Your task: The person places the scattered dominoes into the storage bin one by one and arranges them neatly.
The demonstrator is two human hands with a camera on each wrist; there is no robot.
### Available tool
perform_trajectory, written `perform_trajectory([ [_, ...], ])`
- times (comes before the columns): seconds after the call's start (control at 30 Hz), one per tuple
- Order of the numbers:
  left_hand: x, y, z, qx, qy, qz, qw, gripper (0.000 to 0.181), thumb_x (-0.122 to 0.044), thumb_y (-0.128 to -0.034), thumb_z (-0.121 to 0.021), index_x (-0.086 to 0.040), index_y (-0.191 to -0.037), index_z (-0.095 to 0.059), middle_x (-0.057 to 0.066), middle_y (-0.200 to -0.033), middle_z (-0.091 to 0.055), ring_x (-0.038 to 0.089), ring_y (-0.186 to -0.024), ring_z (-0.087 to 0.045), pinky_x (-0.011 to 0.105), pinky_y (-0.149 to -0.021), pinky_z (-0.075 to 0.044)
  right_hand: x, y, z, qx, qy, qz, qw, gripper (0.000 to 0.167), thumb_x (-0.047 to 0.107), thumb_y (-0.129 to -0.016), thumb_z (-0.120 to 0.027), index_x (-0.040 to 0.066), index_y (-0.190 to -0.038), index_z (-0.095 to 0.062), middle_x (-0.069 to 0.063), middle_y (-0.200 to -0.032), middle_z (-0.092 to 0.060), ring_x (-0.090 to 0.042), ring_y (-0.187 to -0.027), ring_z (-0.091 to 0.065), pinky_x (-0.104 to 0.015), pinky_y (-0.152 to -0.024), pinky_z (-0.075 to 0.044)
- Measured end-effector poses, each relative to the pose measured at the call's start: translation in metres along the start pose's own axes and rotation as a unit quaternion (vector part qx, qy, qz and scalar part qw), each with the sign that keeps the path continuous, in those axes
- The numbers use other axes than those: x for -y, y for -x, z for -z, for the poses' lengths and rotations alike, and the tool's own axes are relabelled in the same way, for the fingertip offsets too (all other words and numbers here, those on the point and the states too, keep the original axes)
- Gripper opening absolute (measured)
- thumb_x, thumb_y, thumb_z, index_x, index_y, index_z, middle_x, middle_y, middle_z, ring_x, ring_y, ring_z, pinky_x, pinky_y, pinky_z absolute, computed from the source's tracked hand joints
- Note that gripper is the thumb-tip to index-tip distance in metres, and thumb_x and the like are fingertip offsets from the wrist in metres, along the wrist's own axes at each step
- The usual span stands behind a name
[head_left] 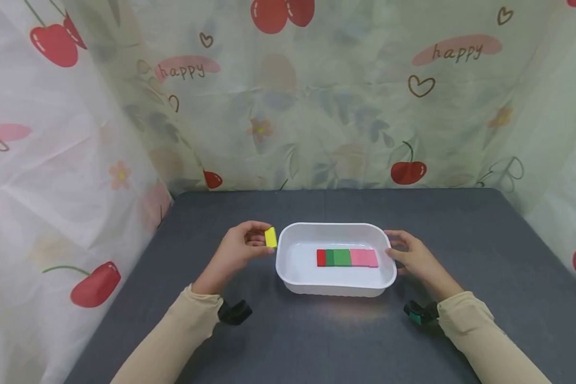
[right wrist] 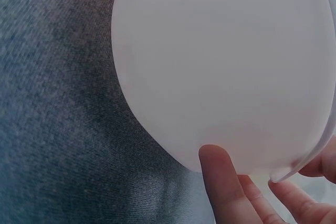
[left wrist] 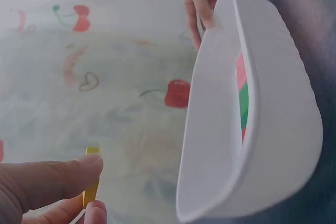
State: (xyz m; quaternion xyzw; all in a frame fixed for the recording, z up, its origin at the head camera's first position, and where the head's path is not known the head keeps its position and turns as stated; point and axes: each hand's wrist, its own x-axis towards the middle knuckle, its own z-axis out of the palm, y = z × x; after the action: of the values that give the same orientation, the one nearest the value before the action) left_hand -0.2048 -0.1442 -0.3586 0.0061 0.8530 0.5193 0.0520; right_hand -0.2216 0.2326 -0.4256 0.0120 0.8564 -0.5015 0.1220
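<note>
In the head view my left hand (head_left: pixel 235 249) pinches a small yellow block (head_left: pixel 271 238) between thumb and fingers, just outside the left end of a white plastic tub (head_left: pixel 293 266). The left wrist view shows the yellow block (left wrist: pixel 91 188) edge-on between thumb and fingertips. My right hand (head_left: pixel 416 260) grips the tub's right end, thumb at the rim and fingers against the outer wall (right wrist: pixel 220 77). Inside the tub lies a row of flat blocks: red (head_left: pixel 321 258) at the left, green (head_left: pixel 338 257) in the middle, pink (head_left: pixel 363 258) at the right.
A dark grey tabletop (head_left: pixel 326 341) lies under the tub and both hands. Behind it and at both sides hangs a pale curtain (head_left: pixel 307 101) printed with cherries and hearts. Black straps (head_left: pixel 235 312) sit at both wrists.
</note>
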Motion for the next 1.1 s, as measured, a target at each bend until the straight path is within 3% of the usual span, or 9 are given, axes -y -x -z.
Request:
perform_trajectory([
  [0.23, -0.008, -0.022, -0.032, 0.043, 0.033, -0.019, 0.9984, 0.047, -0.004, -0.0769, -0.08, -0.008, -0.121, -0.063, 0.009, -0.113, -0.062, 0.021, -0.097, -0.06, 0.031, -0.082, -0.055, 0.0, -0.001, -0.001, -0.004, 0.001, 0.004, 1.0, 0.058, 0.017, -0.098, -0.056, 0.008, -0.149, -0.031, -0.029, -0.144, -0.039, -0.047, -0.124, -0.048, -0.047, -0.077, -0.057],
  [0.43, -0.006, -0.037, -0.057, 0.076, 0.031, -0.005, 0.9966, 0.046, -0.007, -0.0781, -0.08, -0.008, -0.121, -0.063, 0.008, -0.116, -0.062, 0.021, -0.1, -0.063, 0.033, -0.084, -0.055, 0.001, -0.001, -0.001, -0.002, 0.0, 0.003, 1.0, 0.057, 0.016, -0.098, -0.055, 0.007, -0.149, -0.031, -0.029, -0.144, -0.039, -0.047, -0.124, -0.048, -0.047, -0.076, -0.057],
  [0.73, 0.003, -0.053, -0.086, 0.101, -0.031, -0.01, 0.9944, 0.043, -0.007, -0.0743, -0.082, -0.008, -0.114, -0.066, 0.006, -0.108, -0.063, 0.02, -0.091, -0.062, 0.034, -0.084, -0.053, -0.001, 0.0, -0.001, -0.002, 0.001, 0.003, 1.0, 0.058, 0.017, -0.098, -0.055, 0.007, -0.149, -0.031, -0.029, -0.144, -0.039, -0.047, -0.124, -0.048, -0.047, -0.076, -0.057],
  [0.93, 0.006, -0.06, -0.096, 0.115, -0.065, -0.024, 0.991, 0.037, -0.002, -0.0738, -0.081, -0.004, -0.109, -0.068, 0.007, -0.102, -0.063, 0.02, -0.088, -0.059, 0.033, -0.082, -0.053, -0.001, 0.0, -0.001, 0.0, -0.002, 0.004, 1.0, 0.058, 0.017, -0.098, -0.055, 0.008, -0.149, -0.03, -0.029, -0.144, -0.039, -0.047, -0.123, -0.049, -0.047, -0.077, -0.057],
  [1.1, 0.008, -0.064, -0.102, 0.11, -0.131, -0.046, 0.9843, 0.037, -0.002, -0.0699, -0.083, -0.001, -0.104, -0.069, 0.008, -0.094, -0.065, 0.018, -0.085, -0.057, 0.027, -0.075, -0.05, -0.001, 0.0, 0.0, -0.001, -0.002, 0.007, 1.0, 0.058, 0.017, -0.098, -0.055, 0.008, -0.149, -0.03, -0.029, -0.144, -0.039, -0.047, -0.123, -0.05, -0.047, -0.076, -0.057],
])
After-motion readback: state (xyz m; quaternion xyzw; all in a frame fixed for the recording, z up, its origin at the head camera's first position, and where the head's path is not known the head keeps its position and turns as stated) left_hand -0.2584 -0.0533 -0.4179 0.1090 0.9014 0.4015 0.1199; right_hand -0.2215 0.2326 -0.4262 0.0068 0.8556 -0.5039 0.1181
